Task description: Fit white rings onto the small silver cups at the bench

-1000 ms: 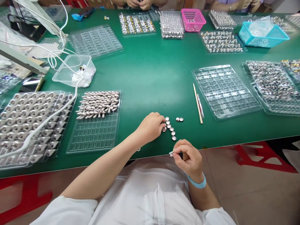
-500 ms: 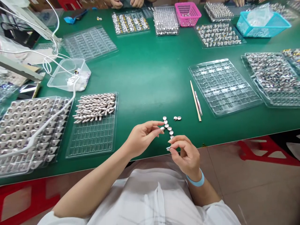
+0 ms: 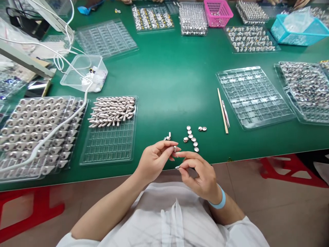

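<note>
My left hand [image 3: 155, 159], above the table's near edge, pinches a small rounded earbud part [image 3: 175, 148] between thumb and fingertips. To its right, my right hand [image 3: 200, 175] is closed on a small, thin pale piece [image 3: 178, 167], whose kind is too small to make out. The fingertips of both hands are close together. Beyond them, several small round silvery caps [image 3: 190, 136] lie in a bent row, with a rounded earbud part [image 3: 185, 139] at its left side. Another earbud part with a stem [image 3: 169, 136] lies just past my left fingers.
Two more small round parts [image 3: 202, 129] lie right of the row. A wooden stick [image 3: 222, 110] and tweezers [image 3: 225, 114] lie beside a clear tray [image 3: 257, 99]. Trays of metallic shells [image 3: 110, 147] stand at left, near a clear box [image 3: 73, 77] and white cable [image 3: 61, 125].
The rounded part at my left fingertips now lies beside the row of caps. My left hand has drawn back and pinches an earbud part. My right hand has moved left towards it.
</note>
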`<state>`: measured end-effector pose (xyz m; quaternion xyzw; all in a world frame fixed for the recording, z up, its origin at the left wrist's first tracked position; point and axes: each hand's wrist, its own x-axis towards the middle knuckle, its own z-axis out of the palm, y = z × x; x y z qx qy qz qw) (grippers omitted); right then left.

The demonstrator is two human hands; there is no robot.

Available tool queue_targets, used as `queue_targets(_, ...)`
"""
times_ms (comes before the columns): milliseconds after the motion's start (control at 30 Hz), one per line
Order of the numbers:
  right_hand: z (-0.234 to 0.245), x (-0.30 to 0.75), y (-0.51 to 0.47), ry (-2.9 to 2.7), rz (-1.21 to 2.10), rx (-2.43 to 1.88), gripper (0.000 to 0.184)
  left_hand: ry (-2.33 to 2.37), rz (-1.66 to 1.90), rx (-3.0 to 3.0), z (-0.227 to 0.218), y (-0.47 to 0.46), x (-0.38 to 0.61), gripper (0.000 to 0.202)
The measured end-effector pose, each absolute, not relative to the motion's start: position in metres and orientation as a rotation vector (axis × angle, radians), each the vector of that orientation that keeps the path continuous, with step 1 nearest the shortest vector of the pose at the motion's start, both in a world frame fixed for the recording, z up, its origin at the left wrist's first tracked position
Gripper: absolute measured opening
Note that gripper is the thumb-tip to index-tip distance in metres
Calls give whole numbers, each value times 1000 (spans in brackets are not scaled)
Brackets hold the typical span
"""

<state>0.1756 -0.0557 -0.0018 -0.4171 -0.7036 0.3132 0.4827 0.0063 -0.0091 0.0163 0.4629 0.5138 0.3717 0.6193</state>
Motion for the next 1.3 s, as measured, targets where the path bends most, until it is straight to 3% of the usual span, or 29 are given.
queue_targets(333,-3,171,-56,-1751,763,-1107,16,1147,823,1117,11,-14,3,26)
queue_targets(533,1,177,-55,-1846,777,-1094,14,1067,613,1267,4,-12,-15,37)
queue_targets(800,5,186,-49,-1844,1019,-1040,11,1044,463,1390,7,-5,-23,22)
queue_targets(1067,9,189,-46,-1477,1197,-1294,9,1150,757,1361,9,-13,-12,15)
queue_targets(1300,8,182,-42,-1492,1220,-1301,9,1072,929,1572,6,-16,-2,13)
